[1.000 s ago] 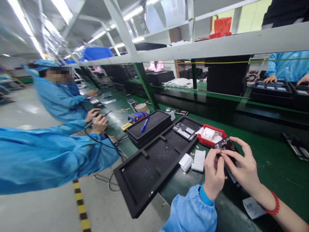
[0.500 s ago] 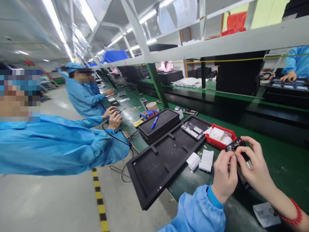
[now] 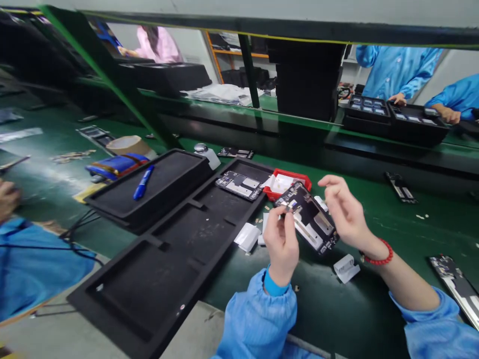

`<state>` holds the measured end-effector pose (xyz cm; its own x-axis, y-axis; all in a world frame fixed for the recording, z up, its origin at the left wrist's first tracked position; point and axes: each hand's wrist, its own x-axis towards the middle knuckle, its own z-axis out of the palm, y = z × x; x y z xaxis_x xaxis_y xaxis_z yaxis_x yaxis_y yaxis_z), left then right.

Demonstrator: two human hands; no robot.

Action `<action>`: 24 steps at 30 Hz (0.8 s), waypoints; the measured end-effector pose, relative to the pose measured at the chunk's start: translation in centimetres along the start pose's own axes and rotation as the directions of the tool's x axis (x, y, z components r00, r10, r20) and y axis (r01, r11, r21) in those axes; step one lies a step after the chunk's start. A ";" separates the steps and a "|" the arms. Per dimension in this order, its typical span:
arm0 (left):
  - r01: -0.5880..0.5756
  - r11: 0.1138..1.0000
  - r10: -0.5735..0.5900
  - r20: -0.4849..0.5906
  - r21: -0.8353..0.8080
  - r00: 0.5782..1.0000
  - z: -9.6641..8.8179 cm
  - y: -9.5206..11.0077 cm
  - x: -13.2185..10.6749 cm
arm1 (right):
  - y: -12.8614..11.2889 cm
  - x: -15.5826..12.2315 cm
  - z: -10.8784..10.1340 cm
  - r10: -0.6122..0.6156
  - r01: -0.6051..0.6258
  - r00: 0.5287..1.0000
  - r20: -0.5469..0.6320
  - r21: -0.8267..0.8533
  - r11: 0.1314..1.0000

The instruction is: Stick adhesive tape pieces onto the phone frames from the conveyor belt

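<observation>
My left hand [image 3: 281,238] pinches the left edge of a black phone frame with a circuit board and silvery plates [image 3: 309,219], tilted over the green bench. My right hand [image 3: 343,212] is beside the frame's right edge, its fingers curved and apart with nothing visible between them. Behind the frame stands a red bin [image 3: 307,183] with white paper in it. Curled white paper [image 3: 247,237] lies to the left of my left hand, and another curled piece [image 3: 346,268] lies below my right hand.
A long black tray [image 3: 130,299] sticks out past the bench edge, holding a similar phone frame [image 3: 239,185]. On a black box [image 3: 164,184] rests a blue marker [image 3: 143,182]. More frames lie at right [image 3: 456,284]. Co-workers' hands [image 3: 398,98] are across the bench.
The view has swung right and down. My right hand has come away from my left and its fingers have spread. The phone frame is now tilted with its board side showing.
</observation>
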<state>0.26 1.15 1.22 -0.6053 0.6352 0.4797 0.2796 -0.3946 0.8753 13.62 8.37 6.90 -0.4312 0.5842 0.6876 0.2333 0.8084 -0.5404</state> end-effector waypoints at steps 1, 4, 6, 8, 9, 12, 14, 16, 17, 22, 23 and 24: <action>-0.005 1.000 0.005 -0.045 -0.002 0.999 -0.2 0.1 0.2 | 0.8 1.0 0.0 0.045 -0.045 0.999 -0.011 0.005 0.999; -0.029 1.000 0.029 -0.157 0.001 0.987 -0.6 0.6 0.6 | 4.0 4.2 1.5 0.097 -0.093 0.992 0.079 -0.062 0.994; -0.042 0.999 0.042 -0.215 0.003 0.976 -0.7 0.9 0.7 | 6.1 5.9 3.3 0.084 -0.065 0.976 0.200 -0.102 0.993; -0.046 0.999 0.045 -0.265 0.002 0.963 -0.6 1.1 0.7 | 7.3 6.7 4.8 0.056 -0.021 0.956 0.288 -0.124 0.992; -0.043 0.999 0.041 -0.283 -0.001 0.958 -0.5 1.2 0.6 | 7.6 6.9 5.2 0.040 0.000 0.950 0.308 -0.128 0.992; -0.007 1.000 0.000 -0.293 -0.023 0.956 -0.4 1.7 0.3 | 6.8 6.3 4.6 0.008 0.029 0.960 0.279 -0.129 0.991; 0.014 0.998 -0.030 -0.269 -0.061 0.963 -0.3 2.2 0.1 | 5.3 5.5 3.2 0.004 0.023 0.980 0.200 -0.134 0.991; 0.021 0.995 -0.045 -0.251 -0.096 0.967 -0.3 2.8 -0.1 | 3.0 4.6 1.5 0.005 0.006 0.996 0.086 -0.129 0.992; 0.021 0.994 -0.046 -0.248 -0.103 0.968 -0.3 3.0 -0.2 | 1.6 4.1 0.7 0.006 -0.004 1.000 0.016 -0.116 0.993; -0.008 0.999 -0.003 -0.253 -0.042 0.967 -0.2 4.0 -0.7 | -4.2 1.4 -0.5 0.102 -0.096 0.978 -0.184 0.040 0.995; -0.020 0.999 0.010 -0.255 -0.034 0.967 -0.1 4.2 -0.8 | -4.8 1.0 -0.3 0.126 -0.117 0.979 -0.159 0.063 0.991; -0.030 0.999 0.022 -0.257 -0.028 0.966 -0.1 4.3 -0.8 | -5.3 0.5 0.0 0.152 -0.143 0.980 -0.132 0.080 0.987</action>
<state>1.86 -1.12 4.59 -0.7704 0.4344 0.4667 0.2768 -0.4316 0.8586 12.15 4.39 10.13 -0.2722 0.7048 0.6551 0.2222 0.7084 -0.6699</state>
